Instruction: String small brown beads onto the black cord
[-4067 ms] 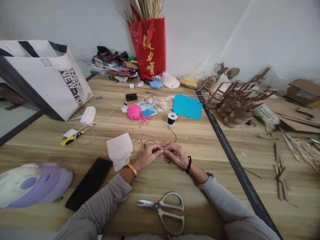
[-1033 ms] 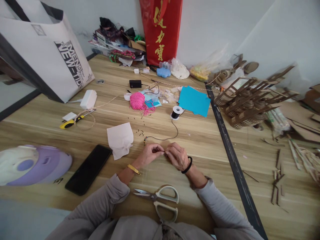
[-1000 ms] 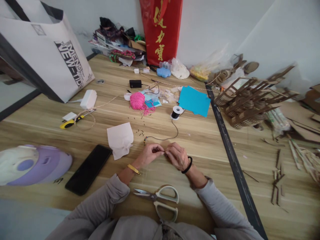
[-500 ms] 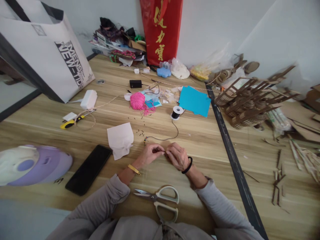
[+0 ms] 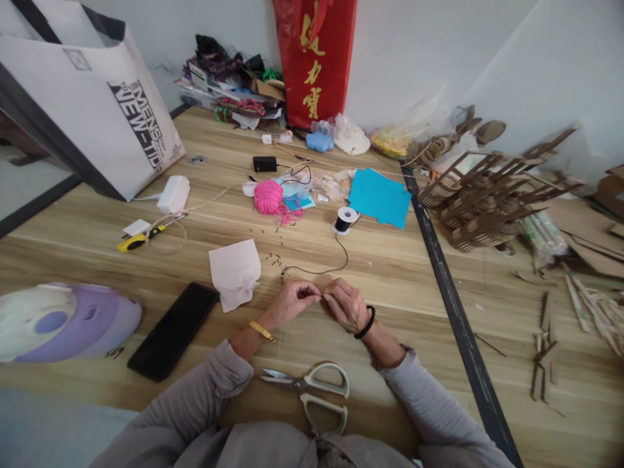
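Your left hand [image 5: 298,299] and right hand [image 5: 346,305] meet over the bench [image 5: 414,390], fingertips nearly touching. Right is pinched on a small dark piece [image 5: 324,301], mostly hidden under your fingers; can't tell its full shape. Left is closed in a pinch at the same spot; can't tell what, if anything, sits between those fingertips.

Black cord [image 5: 322,272] lies loose on the bench beyond your hands, running from the spool [image 5: 346,220] round to a small multicoloured bit [image 5: 283,274] just beside your left hand. Spool stands upright, near the blue sheets [image 5: 380,197]. Short dark bits [image 5: 275,260] are scattered between your left hand and the pink yarn [image 5: 268,197].

Scissors [image 5: 305,385] lie on your side of the hands, blades a bit apart, pointing left. Pale paper [image 5: 235,273] and black phone [image 5: 173,331] are left of your left hand; yellow cutter [image 5: 139,240] is farther left. Brown slatted pieces [image 5: 480,201] stand grouped off to your right, past the black strip [image 5: 451,292].
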Demonstrator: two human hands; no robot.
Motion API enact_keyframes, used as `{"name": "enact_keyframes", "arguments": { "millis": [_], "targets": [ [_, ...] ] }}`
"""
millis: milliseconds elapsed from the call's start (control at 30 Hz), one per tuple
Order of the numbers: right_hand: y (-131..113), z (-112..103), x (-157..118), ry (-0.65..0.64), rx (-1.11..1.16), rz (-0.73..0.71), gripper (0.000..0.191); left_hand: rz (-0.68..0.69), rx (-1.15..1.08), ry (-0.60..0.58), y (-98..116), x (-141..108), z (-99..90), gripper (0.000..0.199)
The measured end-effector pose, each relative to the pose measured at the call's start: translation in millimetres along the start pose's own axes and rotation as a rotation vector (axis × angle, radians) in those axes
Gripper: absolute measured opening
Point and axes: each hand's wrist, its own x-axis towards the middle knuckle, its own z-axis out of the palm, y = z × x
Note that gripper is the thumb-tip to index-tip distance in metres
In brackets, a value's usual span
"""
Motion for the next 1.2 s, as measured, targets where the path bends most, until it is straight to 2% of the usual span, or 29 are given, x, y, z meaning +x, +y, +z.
{"name": "enact_keyframes", "arguments": {
  "millis": [267, 667, 1000, 1200],
  "targets": [
    [0.1, -2.9, 0.7, 0.036, 0.026, 0.054, 0.02, -0.013, -0.02, 0.019, -0.1, 0.1, -0.8, 0.009],
    [-0.1, -0.7, 0.8, -0.025, -0.003, -0.003, 0.018, 0.005, 0.001, 0.011, -2.0, 0.8, -0.3, 0.01],
    [-1.6, -1.1, 1.2, -0.007, -0.006, -0.013, 0.014, -0.02, -0.038, -0.009, -2.6, 0.8, 0.8, 0.007],
    [-2.1, -2.5, 1.9, -0.002, 0.034, 0.006, 0.019, -0.013, 0.0, 0.004, -0.5, 1.1, 0.3, 0.007]
  ]
}}
